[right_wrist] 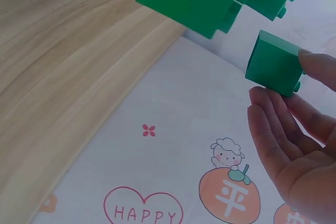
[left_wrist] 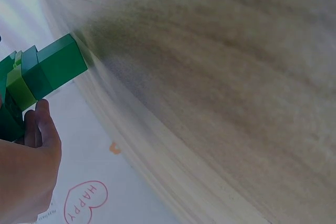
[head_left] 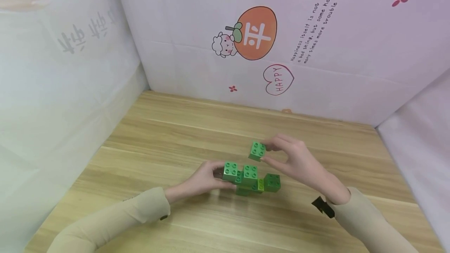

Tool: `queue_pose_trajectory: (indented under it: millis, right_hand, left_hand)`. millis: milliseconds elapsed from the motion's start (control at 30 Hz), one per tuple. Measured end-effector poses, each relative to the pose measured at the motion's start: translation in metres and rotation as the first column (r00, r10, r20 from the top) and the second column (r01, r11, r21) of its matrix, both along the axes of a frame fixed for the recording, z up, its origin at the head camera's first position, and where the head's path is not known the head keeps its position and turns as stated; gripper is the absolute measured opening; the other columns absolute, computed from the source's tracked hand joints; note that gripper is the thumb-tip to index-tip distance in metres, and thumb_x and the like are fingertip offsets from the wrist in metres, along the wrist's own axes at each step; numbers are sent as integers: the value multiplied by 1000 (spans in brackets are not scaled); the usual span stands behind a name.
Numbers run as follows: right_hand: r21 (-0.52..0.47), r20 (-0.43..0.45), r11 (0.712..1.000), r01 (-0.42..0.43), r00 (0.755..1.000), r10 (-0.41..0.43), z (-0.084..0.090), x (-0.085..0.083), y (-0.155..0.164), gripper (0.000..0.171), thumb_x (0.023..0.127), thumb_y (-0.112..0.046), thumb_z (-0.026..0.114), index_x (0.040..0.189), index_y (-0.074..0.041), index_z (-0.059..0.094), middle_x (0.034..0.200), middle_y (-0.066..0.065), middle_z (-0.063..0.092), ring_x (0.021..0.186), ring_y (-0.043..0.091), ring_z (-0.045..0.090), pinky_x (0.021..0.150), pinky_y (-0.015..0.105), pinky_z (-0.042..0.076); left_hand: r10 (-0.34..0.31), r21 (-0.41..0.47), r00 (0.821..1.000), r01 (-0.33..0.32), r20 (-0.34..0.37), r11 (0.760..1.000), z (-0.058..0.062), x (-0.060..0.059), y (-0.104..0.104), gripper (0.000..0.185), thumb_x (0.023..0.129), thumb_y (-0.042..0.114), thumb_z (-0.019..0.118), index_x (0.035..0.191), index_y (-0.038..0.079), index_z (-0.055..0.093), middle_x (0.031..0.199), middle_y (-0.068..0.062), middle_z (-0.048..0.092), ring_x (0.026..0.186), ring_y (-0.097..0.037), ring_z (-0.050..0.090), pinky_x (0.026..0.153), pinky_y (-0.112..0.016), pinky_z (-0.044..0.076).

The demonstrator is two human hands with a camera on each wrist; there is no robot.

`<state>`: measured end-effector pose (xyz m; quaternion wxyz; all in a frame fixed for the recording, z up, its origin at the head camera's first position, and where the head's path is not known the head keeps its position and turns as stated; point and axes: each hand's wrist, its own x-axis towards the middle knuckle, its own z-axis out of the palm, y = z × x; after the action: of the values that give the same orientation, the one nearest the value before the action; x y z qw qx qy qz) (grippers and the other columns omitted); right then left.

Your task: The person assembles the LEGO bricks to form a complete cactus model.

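Green plastic studded building brick (head_left: 258, 150), a small square one, sits pinched in my right hand (head_left: 299, 163) between thumb and fingertips, lifted above the light wooden tabletop (head_left: 168, 128) and tilted a little. From the right wrist view I see that brick (right_wrist: 274, 62) gripped at its edge, with the other fingers (right_wrist: 278, 129) stretched out loosely beneath it. Just below and to the left of it stands the green plastic brick assembly (head_left: 251, 179), several studded blocks joined together with one lime-coloured piece among them, resting on the table. My left hand (head_left: 205, 179) clasps the left end of that assembly, fingers curled round the outermost block. In the left wrist view the assembly (left_wrist: 42, 74) juts out past my thumb (left_wrist: 44, 124). The held brick is apart from the assembly, hovering near its upper right. Behind the table rises a white printed backdrop (head_left: 316, 42) with an orange fruit cartoon and a "HAPPY" heart.
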<state>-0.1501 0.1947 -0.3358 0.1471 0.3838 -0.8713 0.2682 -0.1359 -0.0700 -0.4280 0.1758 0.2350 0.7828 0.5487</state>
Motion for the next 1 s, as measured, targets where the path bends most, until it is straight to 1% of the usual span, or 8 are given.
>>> queue_pose_trajectory:
  millis: [133, 200, 367, 467, 633, 700, 867, 1000]
  right_hand:
    - [-4, -31, 1000, -10, 999, 10, 4, 5, 0, 36, 74, -17, 78, 107, -11, 66, 95, -4, 68, 86, 11, 66, 76, 23, 57]
    - [-7, -36, 1000, -19, 999, 19, 6, 7, 0, 36, 74, -16, 78, 107, -12, 66, 96, -4, 68, 87, 11, 66, 77, 22, 57]
    - [-10, -46, 999, -43, 998, 43, 10, 12, -1, 38, 73, -15, 78, 109, -12, 66, 97, -4, 68, 87, 10, 65, 79, 16, 54]
    - [-15, -49, 998, -58, 997, 57, 12, 15, -2, 39, 73, -13, 78, 110, -13, 65, 96, -5, 68, 87, 9, 65, 80, 14, 54]
    - [-17, -40, 996, -83, 996, 83, 14, 19, -4, 38, 73, -13, 78, 110, -15, 65, 96, -6, 68, 87, 8, 65, 79, 17, 55]
    - [-12, -42, 996, -88, 995, 87, 14, 20, -4, 38, 73, -13, 78, 109, -15, 65, 96, -7, 68, 87, 8, 65, 79, 17, 55]
    - [-7, -38, 995, -99, 994, 98, 13, 22, -4, 37, 73, -13, 78, 107, -15, 65, 97, -6, 68, 87, 10, 66, 80, 13, 53]
    - [-8, -11, 994, -111, 994, 111, 13, 23, -4, 36, 73, -13, 78, 107, -14, 65, 99, -6, 68, 88, 8, 66, 78, 17, 56]
  left_hand:
    - [-3, 0, 1000, 3, 7, 1000, 15, 5, -1, 42, 72, 20, 79, 112, 16, 65, 111, 3, 71, 99, -5, 66, 93, -21, 51]
    - [-2, -4, 1000, 2, 8, 1000, 22, 8, -1, 42, 72, 20, 79, 111, 15, 65, 110, 2, 71, 98, -5, 66, 92, -21, 51]
    - [7, -16, 1000, -7, 9, 1000, 27, 10, -2, 41, 72, 21, 80, 110, 16, 66, 109, 3, 71, 98, -7, 66, 93, -22, 51]
    - [7, -14, 1000, -7, 8, 1000, 27, 10, -2, 41, 72, 19, 80, 110, 16, 66, 109, 3, 71, 99, -8, 66, 93, -22, 51]
    - [12, -7, 1000, -12, 9, 1000, 24, 9, -1, 40, 73, 14, 79, 110, 16, 66, 110, 2, 71, 100, -10, 66, 93, -22, 51]
    - [19, -8, 1000, -18, 9, 1000, 22, 9, 0, 40, 73, 13, 78, 110, 16, 66, 110, 2, 71, 100, -10, 66, 92, -21, 51]
    - [37, -26, 999, -37, -2, 999, 13, 7, 1, 40, 73, 13, 78, 110, 17, 66, 109, 3, 71, 98, -9, 66, 92, -21, 51]
    - [37, -35, 999, -37, -11, 999, 3, 3, 1, 40, 72, 13, 79, 110, 18, 66, 109, 4, 71, 98, -8, 66, 91, -21, 52]
